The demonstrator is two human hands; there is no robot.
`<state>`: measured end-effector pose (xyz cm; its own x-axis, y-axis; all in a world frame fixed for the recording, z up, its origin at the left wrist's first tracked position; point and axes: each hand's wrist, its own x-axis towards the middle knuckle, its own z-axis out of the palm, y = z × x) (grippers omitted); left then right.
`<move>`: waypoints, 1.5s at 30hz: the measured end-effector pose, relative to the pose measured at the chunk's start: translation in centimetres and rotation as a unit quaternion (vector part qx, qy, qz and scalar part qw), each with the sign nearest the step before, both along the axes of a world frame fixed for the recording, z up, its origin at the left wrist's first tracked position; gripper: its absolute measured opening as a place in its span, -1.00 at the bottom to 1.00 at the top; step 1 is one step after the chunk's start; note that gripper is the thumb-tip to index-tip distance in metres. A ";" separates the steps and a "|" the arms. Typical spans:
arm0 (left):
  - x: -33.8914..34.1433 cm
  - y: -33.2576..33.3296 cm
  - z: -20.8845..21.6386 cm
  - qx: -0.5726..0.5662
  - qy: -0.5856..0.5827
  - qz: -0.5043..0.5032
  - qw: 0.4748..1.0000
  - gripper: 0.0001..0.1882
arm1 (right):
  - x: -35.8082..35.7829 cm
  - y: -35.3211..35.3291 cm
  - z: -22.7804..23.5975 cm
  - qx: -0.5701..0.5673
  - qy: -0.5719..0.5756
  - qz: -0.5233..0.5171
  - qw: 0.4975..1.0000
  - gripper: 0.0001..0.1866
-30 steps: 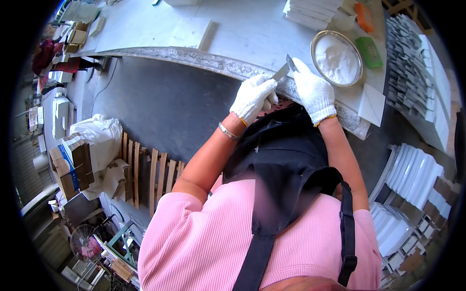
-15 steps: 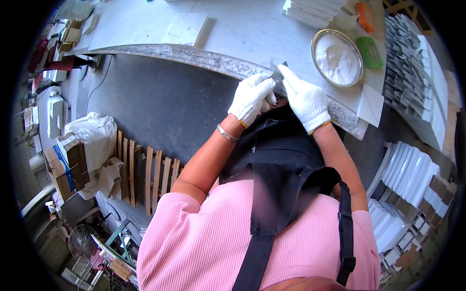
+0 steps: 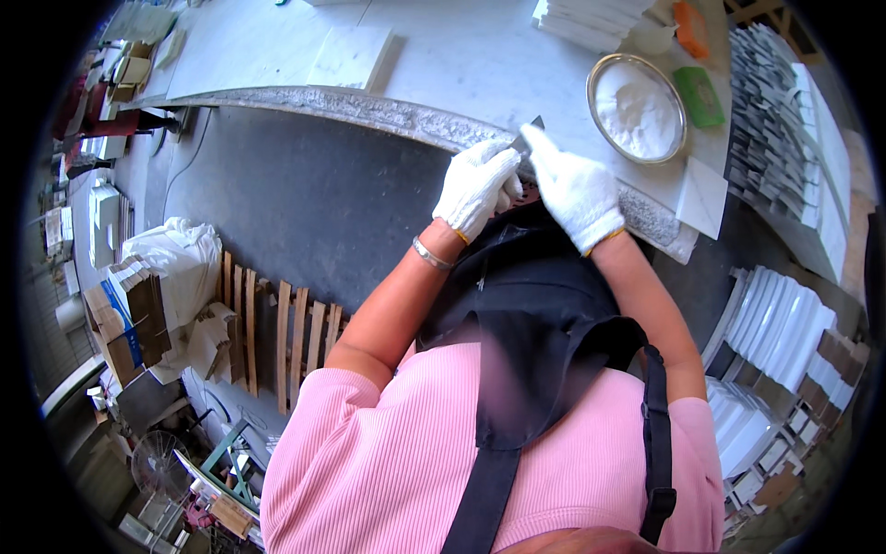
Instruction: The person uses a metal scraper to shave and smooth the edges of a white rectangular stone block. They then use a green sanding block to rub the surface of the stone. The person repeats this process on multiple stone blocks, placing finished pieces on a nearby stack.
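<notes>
Both hands wear white knit gloves and meet at the table's near edge. My left hand (image 3: 477,189) is closed, fingers curled round a thin grey flat piece (image 3: 527,136) with a dark pointed end. The piece looks like a blade, but its exact kind is unclear. Stretched fingers of my right hand (image 3: 579,192) lie against its right side; that hand's thumb and underside are hidden. A gold-rimmed bowl (image 3: 593,118) of white powder (image 3: 635,111) stands beyond my right hand. Below the hands hangs my black apron (image 3: 544,277).
A white marble tile (image 3: 351,57) lies on the marble-topped table (image 3: 452,65); another tile (image 3: 702,198) overhangs its right end. Green (image 3: 699,97) and orange (image 3: 689,30) blocks sit beside stacked white slabs (image 3: 591,20). Wooden pallets (image 3: 286,342) stand lower left, stacked stone strips (image 3: 771,138) at right.
My right hand has shifted slightly left along the grey piece, fingertips still against it. My left hand keeps its hold. The whole view has shifted very slightly.
</notes>
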<state>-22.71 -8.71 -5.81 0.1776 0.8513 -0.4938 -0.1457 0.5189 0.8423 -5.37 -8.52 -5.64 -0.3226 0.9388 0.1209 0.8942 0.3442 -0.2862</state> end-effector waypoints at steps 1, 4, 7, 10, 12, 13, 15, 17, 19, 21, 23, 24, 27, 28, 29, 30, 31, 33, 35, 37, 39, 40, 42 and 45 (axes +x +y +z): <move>0.0 0.0 -0.2 -0.003 -0.009 0.003 1.000 -0.82 | -0.1 -0.6 -0.6 0.000 0.009 0.025 1.000 -0.56; 0.1 -0.2 0.2 -0.002 -0.019 0.010 1.000 -0.82 | 0.6 0.7 0.1 -0.006 -0.017 -0.032 0.999 -0.58; 0.1 -0.1 0.1 0.001 -0.012 0.012 1.000 -0.81 | 0.8 0.9 0.0 0.019 -0.010 -0.006 1.000 -0.58; 0.3 -0.2 0.0 -0.007 -0.016 0.026 1.000 -0.81 | -0.2 -0.7 0.0 -0.008 -0.033 0.015 0.999 -0.53; 0.3 -0.4 0.1 -0.005 -0.016 0.027 1.000 -0.81 | 0.4 0.5 0.5 -0.008 -0.057 -0.030 0.998 -0.54; 0.3 -0.2 0.3 0.002 -0.011 0.018 1.000 -0.80 | 1.4 1.4 0.3 -0.001 -0.026 -0.043 0.999 -0.52; 0.4 -0.1 0.3 0.008 -0.006 0.014 1.000 -0.79 | 1.2 1.2 0.3 -0.002 -0.039 -0.022 0.999 -0.51; 0.5 -0.2 0.0 0.006 -0.011 0.024 1.000 -0.78 | 0.1 -0.2 0.6 0.026 -0.027 0.015 0.999 -0.52; 0.6 -0.4 0.0 0.005 -0.012 0.032 0.999 -0.78 | 0.1 -0.3 0.6 0.008 -0.052 0.018 0.998 -0.53; 0.7 -0.4 0.0 0.009 -0.007 0.034 0.999 -0.78 | 0.9 1.3 1.6 -0.027 -0.062 -0.040 0.997 -0.58; 0.7 -0.4 0.0 0.016 0.002 0.028 0.999 -0.77 | 1.6 1.6 0.1 0.021 -0.034 -0.029 0.999 -0.57; 0.7 -0.3 -0.1 0.014 0.002 0.026 1.000 -0.77 | 0.9 1.2 1.0 0.002 -0.062 -0.031 0.998 -0.55; 0.5 -0.4 -0.1 0.005 -0.014 0.024 1.000 -0.76 | 0.3 -0.5 -0.1 0.019 -0.051 0.006 0.998 -0.55; 0.3 -0.4 -0.2 0.002 -0.027 0.025 0.999 -0.76 | 0.7 -0.1 -0.2 0.023 -0.037 -0.001 0.999 -0.56; 0.2 -0.5 -0.3 -0.001 -0.040 0.027 0.999 -0.75 | 1.6 0.8 -0.3 0.027 -0.022 -0.007 0.999 -0.57; 0.1 -0.5 -0.3 -0.005 -0.052 0.027 0.998 -0.76 | 2.0 1.3 -0.2 0.031 -0.006 -0.015 0.999 -0.58; 0.0 -0.6 -0.4 -0.009 -0.063 0.028 0.998 -0.76 | 1.7 1.2 0.2 0.025 -0.036 -0.018 0.999 -0.61; -0.2 -0.7 -0.3 -0.015 -0.069 0.031 0.997 -0.76 | 1.3 1.1 0.3 0.023 -0.056 -0.044 0.997 -0.68; -0.5 -0.8 0.1 -0.020 -0.056 0.036 0.998 -0.75 | 1.4 1.2 0.4 0.027 -0.061 -0.062 0.996 -0.74; -1.0 -0.9 0.0 -0.021 -0.049 0.030 0.998 -0.78 | 1.6 1.3 0.1 0.032 -0.043 -0.070 0.996 -0.79; -1.2 -1.0 -0.1 -0.020 -0.041 0.027 0.999 -0.81 | 1.8 1.0 0.0 0.034 -0.030 -0.070 0.997 -0.82; -1.1 -1.0 -0.1 -0.019 -0.037 0.027 0.999 -0.82 | 1.7 0.8 0.1 0.035 -0.025 -0.070 0.997 -0.83; -1.0 -0.9 0.1 -0.016 -0.031 0.027 0.999 -0.81 | 1.4 0.5 1.0 0.060 0.020 -0.042 0.997 -0.86; -0.9 -0.8 0.4 -0.014 -0.030 0.024 0.999 -0.79 | 1.0 0.4 1.6 0.097 0.009 -0.007 0.995 -0.88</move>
<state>-23.64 -9.49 -5.41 0.1664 0.8457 -0.5071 -0.2206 0.5332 0.8167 -4.34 -8.08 -4.01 -0.3061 0.9013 0.3065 0.8947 0.3824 -0.2310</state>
